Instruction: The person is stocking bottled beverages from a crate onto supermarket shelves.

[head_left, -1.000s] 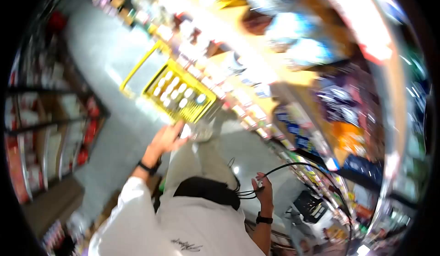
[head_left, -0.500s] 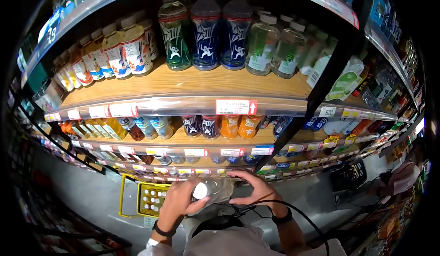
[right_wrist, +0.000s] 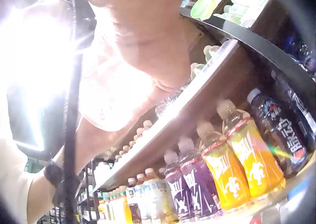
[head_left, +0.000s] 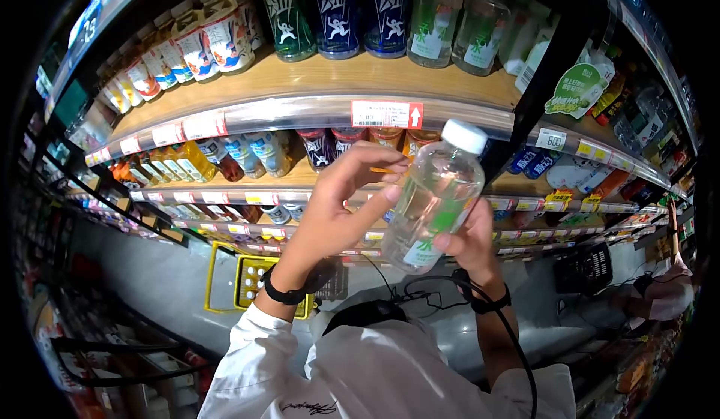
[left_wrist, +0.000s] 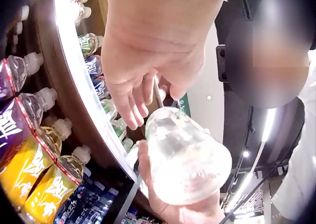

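Note:
My right hand (head_left: pixel 476 243) grips a clear plastic bottle (head_left: pixel 439 201) with a white cap and a green-and-white label, its thumb on the label. The bottle is tilted, cap up and to the right, in front of the shelves. Close to the bottle's left side is my left hand (head_left: pixel 349 205), its fingers loosely bent. In the left wrist view the left hand (left_wrist: pixel 148 70) hangs near the bottle (left_wrist: pixel 187 157) with a gap between them. The right hand's fingers (left_wrist: pixel 158 204) lie around the bottle there. Strong glare washes out the bottle in the right wrist view.
A wooden shelf (head_left: pixel 322 93) ahead carries several drinks, including similar clear bottles (head_left: pixel 435 25). Lower shelves hold more. A yellow basket (head_left: pixel 213 276) with white-capped bottles stands on the floor. A black basket (head_left: pixel 581 269) is at right, near another person (head_left: pixel 664 288). A black cable (head_left: pixel 517 336) runs by my right arm.
The view has swung from the aisle floor to the shelves. The bottle, low between both hands half a second ago, is now higher and turned cap up in my right hand; the left has come off it.

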